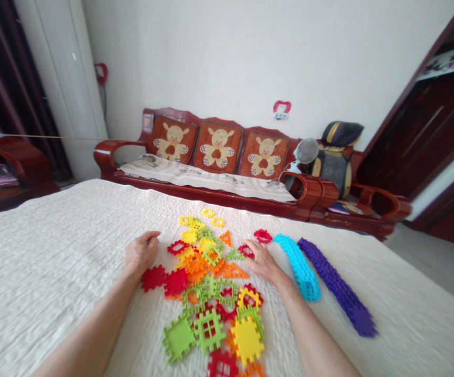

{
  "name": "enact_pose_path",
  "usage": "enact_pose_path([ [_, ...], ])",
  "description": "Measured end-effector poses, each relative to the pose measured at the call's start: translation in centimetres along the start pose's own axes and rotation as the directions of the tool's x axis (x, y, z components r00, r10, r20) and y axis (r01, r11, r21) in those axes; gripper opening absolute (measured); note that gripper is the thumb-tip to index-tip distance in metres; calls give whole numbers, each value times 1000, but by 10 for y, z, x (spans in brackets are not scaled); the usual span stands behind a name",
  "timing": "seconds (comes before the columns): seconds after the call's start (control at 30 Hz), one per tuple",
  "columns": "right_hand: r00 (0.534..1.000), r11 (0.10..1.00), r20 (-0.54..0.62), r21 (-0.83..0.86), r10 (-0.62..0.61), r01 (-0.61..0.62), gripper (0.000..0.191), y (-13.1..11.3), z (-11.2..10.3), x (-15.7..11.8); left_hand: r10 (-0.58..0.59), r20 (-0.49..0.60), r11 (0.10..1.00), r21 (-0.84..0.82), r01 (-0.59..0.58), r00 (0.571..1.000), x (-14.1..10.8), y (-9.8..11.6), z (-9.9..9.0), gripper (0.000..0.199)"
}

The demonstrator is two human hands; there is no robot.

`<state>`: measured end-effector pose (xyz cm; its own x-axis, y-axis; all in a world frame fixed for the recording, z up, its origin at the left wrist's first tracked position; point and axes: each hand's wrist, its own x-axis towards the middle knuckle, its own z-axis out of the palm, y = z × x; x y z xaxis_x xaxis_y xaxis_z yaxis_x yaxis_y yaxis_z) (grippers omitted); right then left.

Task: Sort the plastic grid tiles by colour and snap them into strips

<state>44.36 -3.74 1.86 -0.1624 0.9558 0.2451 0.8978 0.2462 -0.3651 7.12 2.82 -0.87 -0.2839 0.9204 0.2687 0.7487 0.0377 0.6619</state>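
A loose pile of plastic interlocking building tiles lies between my two hands. My left hand (143, 253) is at the pile's left edge, fingers curled in, with nothing visible in them. Near it are a solid red tile (154, 277) and another red square tile (176, 281). On the right side, my right hand (263, 260) has its thumb and fingers around a red open-frame tile (246, 251), partly hidden by the fingers. A green triangular tile (235, 254) lies just left of that. An orange triangular tile (235, 271) is closer to me.
A light-blue assembled column (298, 267) and a purple one (337, 285) lie right of my right arm on the quilted cream cover (74, 235). Green tiles (179, 337) and a yellow tile (247, 339) are nearer me. Beyond stands a wooden sofa (211, 189) with a small fan (306, 152).
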Motion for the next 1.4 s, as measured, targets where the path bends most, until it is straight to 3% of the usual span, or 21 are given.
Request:
enact_pose_path([
  [0.13, 999, 999, -37, 5, -37, 37, 51, 3, 1, -1, -2, -3, 1000, -3, 2, 1000, 0, 0, 0, 36],
  [0.3, 992, 999, -124, 17, 34, -32, 50, 7, 3, 0, -7, 4, 1000, 2, 7, 1000, -1, 2, -1, 36],
  [0.43, 996, 1000, -87, 25, 5, -2, 57, 8, 1, -1, -11, 5, 1000, -2, 11, 1000, -1, 4, -2, 37],
  [0.57, 997, 997, -57, 60, -49, 52, 49, 10, 1, -2, -32, 19, 999, 7, 32, 999, -1, 4, -3, 38],
  [0.67, 987, 989, -154, 135, -37, 58, 47, 16, 5, -1, -41, 30, 999, 4, 41, 999, 0, 4, -3, 37],
  [0.73, 947, 986, -321, 165, 25, 29, 49, 21, 9, 1, -41, 33, 999, 0, 41, 999, 0, 5, -3, 37],
  [0.83, 803, 985, -571, 122, 170, -122, 51, 31, 11, 5, -54, 40, 999, 4, 54, 998, 0, 6, -4, 37],
  [0.87, 762, 979, -615, 97, 202, -182, 53, 34, 11, 6, -57, 39, 998, 6, 57, 998, 0, 7, -5, 36],
  [0.93, 727, 961, -644, 48, 238, -272, 55, 40, 11, 8, -58, 32, 998, 10, 57, 998, 0, 7, -6, 36],
  [1.4, 759, 900, -563, -57, 328, -431, 55, 55, 17, 18, -41, 26, 999, 14, 41, 999, -2, 8, -7, 35],
])
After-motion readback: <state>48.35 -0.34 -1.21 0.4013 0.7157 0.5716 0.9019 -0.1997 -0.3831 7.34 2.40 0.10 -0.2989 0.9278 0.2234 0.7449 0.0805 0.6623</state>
